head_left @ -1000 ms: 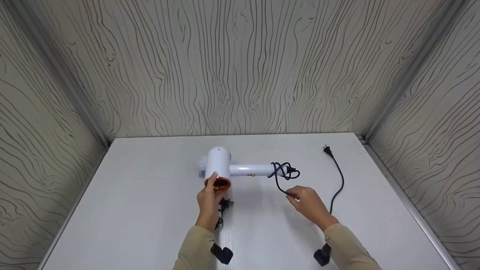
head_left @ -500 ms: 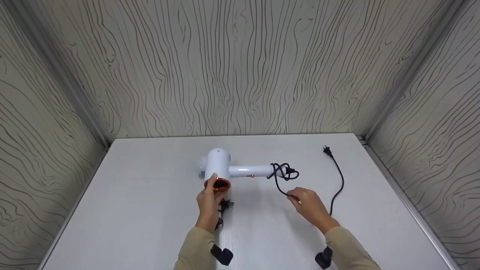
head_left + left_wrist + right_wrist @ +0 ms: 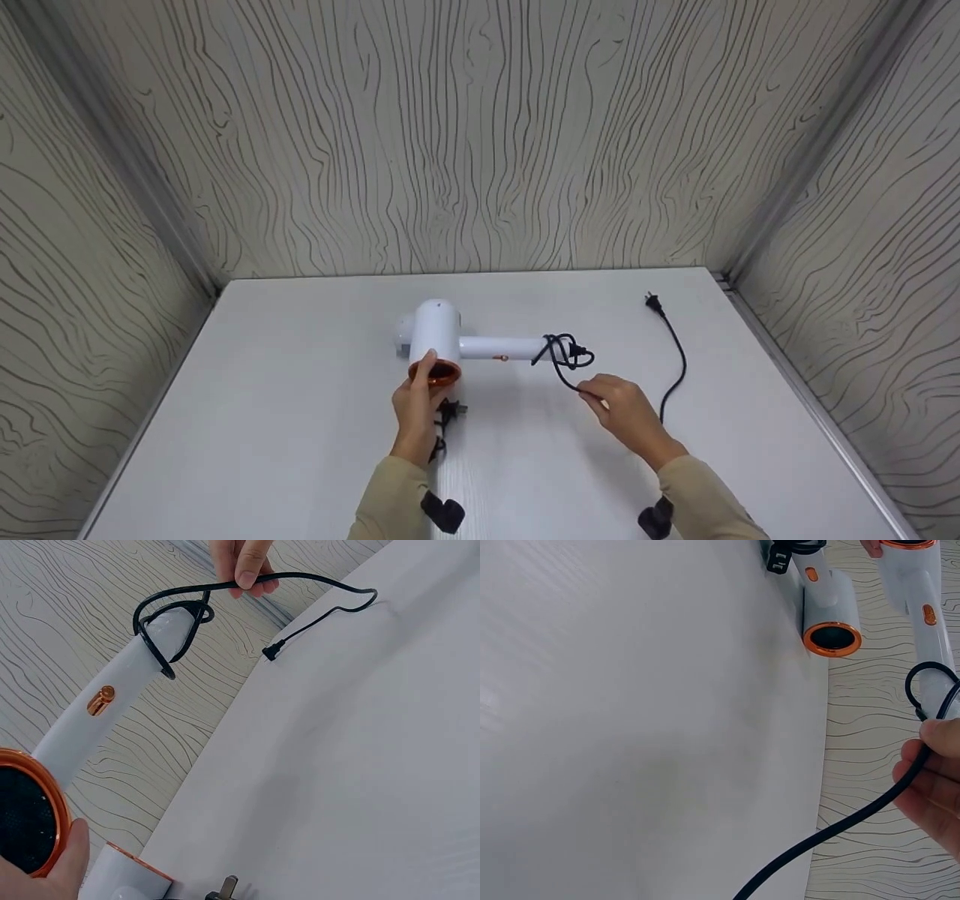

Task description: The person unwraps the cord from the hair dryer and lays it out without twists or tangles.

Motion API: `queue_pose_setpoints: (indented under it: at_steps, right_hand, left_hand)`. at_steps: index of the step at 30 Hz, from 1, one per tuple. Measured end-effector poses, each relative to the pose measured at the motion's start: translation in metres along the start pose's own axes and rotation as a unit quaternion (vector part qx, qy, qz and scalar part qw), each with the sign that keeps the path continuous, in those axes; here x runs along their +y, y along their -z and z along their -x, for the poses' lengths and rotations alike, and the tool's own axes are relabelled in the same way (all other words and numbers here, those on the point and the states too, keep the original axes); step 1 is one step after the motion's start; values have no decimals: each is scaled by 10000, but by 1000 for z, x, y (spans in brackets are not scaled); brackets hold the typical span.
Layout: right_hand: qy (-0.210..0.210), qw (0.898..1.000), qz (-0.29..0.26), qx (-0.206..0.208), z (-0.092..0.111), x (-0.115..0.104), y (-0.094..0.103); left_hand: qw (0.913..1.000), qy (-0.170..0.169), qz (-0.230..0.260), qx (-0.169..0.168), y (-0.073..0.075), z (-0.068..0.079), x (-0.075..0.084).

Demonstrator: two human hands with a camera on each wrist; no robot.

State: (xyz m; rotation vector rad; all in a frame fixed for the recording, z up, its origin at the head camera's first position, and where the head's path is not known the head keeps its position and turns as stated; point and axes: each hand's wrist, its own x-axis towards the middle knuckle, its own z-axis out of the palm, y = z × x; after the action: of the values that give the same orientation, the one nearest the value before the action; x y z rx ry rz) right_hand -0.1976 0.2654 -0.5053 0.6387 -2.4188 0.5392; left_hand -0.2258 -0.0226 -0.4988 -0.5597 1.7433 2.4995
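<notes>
Head view showed a white hair dryer [image 3: 437,326] in the person's left hand [image 3: 416,412], which grasped it by the orange-rimmed end. It appeared lifted above the white table [image 3: 300,420], left of the middle of the far edge, with its handle [image 3: 487,348] pointing toward the right edge. The right hand [image 3: 626,412] pinched the dark cord [image 3: 832,830] between thumb and fingers, just in front of the handle's tip.

As for progress, a few uneven loops of cord lay around the handle's end, crossing one another loosely. The rest was unwrapped: one stretch ran from the loops to the right hand, and another lay beyond that hand along the table, ending at the plug [image 3: 653,301] near the far right corner. By that measure, only part of the cord was on the handle.

A second hair dryer [image 3: 831,611] rested on the table, partly behind the left hand in the head view, its own cord gathered about its handle and its plug [image 3: 778,560] beside it. Whether that bundle was secured could not be told.
</notes>
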Motion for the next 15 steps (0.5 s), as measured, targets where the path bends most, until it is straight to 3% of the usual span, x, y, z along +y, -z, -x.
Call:
queue_pose_setpoints:
  at_steps: [15]
  right_hand:
    - [319, 9979, 200, 527, -3, 4, 7]
  left_hand:
    - [9993, -111, -297, -192, 1, 1, 3]
